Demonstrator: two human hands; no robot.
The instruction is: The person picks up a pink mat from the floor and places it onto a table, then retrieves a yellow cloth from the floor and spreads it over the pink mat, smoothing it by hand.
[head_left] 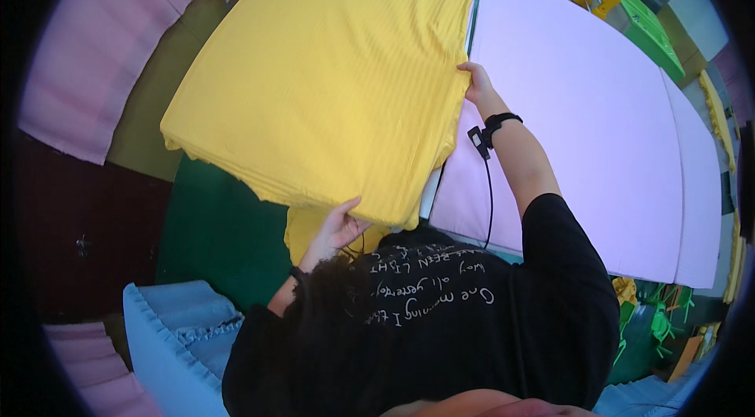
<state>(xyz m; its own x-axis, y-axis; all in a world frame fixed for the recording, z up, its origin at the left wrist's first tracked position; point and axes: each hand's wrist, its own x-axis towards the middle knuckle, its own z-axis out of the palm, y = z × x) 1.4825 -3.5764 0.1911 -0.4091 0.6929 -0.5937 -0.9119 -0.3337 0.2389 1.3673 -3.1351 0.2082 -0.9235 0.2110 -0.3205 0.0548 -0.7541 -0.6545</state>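
A yellow ribbed fabric cover [314, 79] with a gathered edge lies over a broad flat rectangular top, wrinkled along its right side. My right hand [476, 83] pinches the cover's right edge, beside the gap to the lavender panel [574, 102]. At the near edge my left hand [340, 230] grips the cover, thumb on top and fingers partly hidden below. More yellow cloth [303, 234] hangs under that edge. What the cover lies on is mostly hidden; a pale strip shows along its right side.
A black cable with a small dark box [478, 142] hangs by my right wrist. Pale blue ruffled bedding [177, 330] stands at lower left, pink curtains [102, 39] at far left. A green and yellow plastic piece [641, 27] is at the far right, over green floor [212, 212].
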